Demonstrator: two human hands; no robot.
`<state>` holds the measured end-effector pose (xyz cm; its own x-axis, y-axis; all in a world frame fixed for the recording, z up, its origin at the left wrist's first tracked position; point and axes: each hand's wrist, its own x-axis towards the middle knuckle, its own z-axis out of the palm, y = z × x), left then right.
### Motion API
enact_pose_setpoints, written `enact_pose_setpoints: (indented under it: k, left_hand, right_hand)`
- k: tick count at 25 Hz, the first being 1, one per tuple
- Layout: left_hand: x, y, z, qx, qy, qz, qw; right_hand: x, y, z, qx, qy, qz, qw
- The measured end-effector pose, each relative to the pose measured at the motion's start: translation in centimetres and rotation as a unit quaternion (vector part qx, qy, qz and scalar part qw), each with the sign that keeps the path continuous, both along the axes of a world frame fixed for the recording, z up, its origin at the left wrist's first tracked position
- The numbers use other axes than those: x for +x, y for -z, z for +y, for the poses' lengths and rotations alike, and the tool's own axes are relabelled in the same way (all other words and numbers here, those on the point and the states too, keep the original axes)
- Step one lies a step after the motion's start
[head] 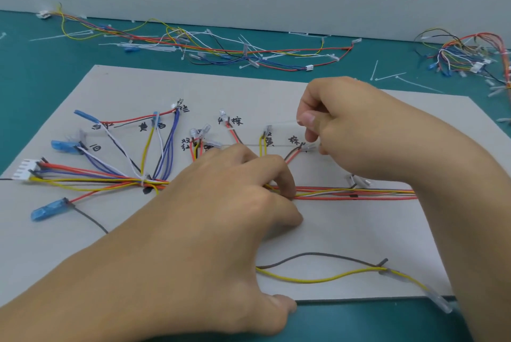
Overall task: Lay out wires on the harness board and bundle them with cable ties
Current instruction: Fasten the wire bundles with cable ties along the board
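Note:
A grey harness board (249,87) with handwritten labels lies on the green mat. A bundle of red, yellow, blue and black wires (354,192) runs across its middle, with branches fanning up to terminals and a white connector (25,171) at the left. A white cable tie (143,180) binds the fan point. My left hand (235,203) rests on the bundle at the centre, fingers curled down onto the wires. My right hand (340,125) is raised above the board and pinches the tail of a clear cable tie (282,123) between thumb and forefinger. Where that tie goes is hidden.
Loose wire harnesses (221,48) and several spare white cable ties (387,77) lie on the green mat behind the board. Another tangle of wires (467,56) sits at the far right. A loose yellow and grey wire pair (318,269) crosses the board's near edge.

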<state>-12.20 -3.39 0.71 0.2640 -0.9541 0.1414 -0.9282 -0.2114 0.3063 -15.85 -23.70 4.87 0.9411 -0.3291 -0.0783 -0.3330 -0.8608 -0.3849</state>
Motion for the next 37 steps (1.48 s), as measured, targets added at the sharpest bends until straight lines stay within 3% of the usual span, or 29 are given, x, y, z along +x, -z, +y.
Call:
enact_pose_setpoints:
  k: [3, 6, 8, 13, 20, 32, 37]
  left_hand:
    - [0.7, -0.8, 0.6, -0.077, -0.002, 0.006, 0.997]
    - [2.1, -1.6, 1.2, -0.236, -0.097, 0.053, 0.966]
    - [2.9, -1.7, 1.4, -0.267, -0.157, 0.041, 0.950]
    - [3.0, -1.1, 0.6, -0.236, -0.156, 0.004, 0.959]
    - [2.6, -1.5, 0.8, -0.199, -0.141, 0.024, 0.969]
    - [1.6, -1.6, 0.5, -0.218, -0.147, 0.063, 0.963]
    - [1.5, -1.5, 0.4, -0.240, -0.150, 0.079, 0.956]
  right_hand:
    - [-0.6, 0.6, -0.6, 0.032, -0.019, -0.001, 0.999]
    - [-1.4, 0.6, -1.2, 0.044, -0.048, -0.018, 0.998]
    - [-1.6, 0.6, -1.3, 0.063, -0.070, -0.041, 0.995]
    - [-1.8, 0.5, -0.9, 0.092, -0.118, -0.052, 0.987]
    - [-1.9, 0.5, -0.7, 0.183, -0.178, -0.065, 0.965]
    - [-1.9, -0.1, -0.9, 0.342, -0.180, -0.117, 0.915]
    - [-2.3, -0.3, -1.4, 0.362, -0.200, -0.112, 0.904]
